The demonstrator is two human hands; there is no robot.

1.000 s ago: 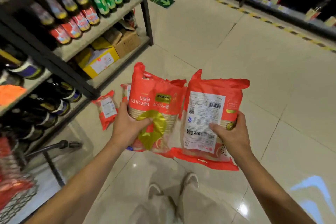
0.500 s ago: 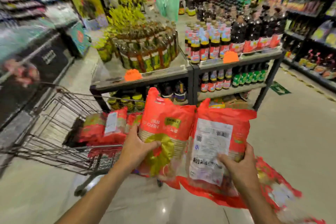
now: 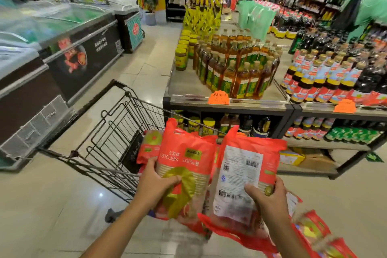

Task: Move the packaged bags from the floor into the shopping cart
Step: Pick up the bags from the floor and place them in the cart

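Observation:
My left hand [image 3: 154, 184] grips a red packaged bag [image 3: 184, 159] with its printed front facing me. My right hand [image 3: 267, 199] grips a second red packaged bag [image 3: 240, 165] showing its white label and barcode. Both bags are held upright, side by side, just in front of the near end of the black wire shopping cart [image 3: 117, 130]. Another red bag [image 3: 147, 146] lies inside the cart, partly hidden behind the left bag. More red bags [image 3: 314, 232] lie blurred on the floor at the lower right.
A display shelf [image 3: 228, 103] loaded with oil and sauce bottles stands right of the cart. Chest freezers [image 3: 52, 52] line the left side. A person in green [image 3: 368, 6] stands at the far right. Tiled floor runs between freezers and shelf.
My view has swung up from the floor to the cart and aisle. Both hands have carried the two bags up toward the cart's near end.

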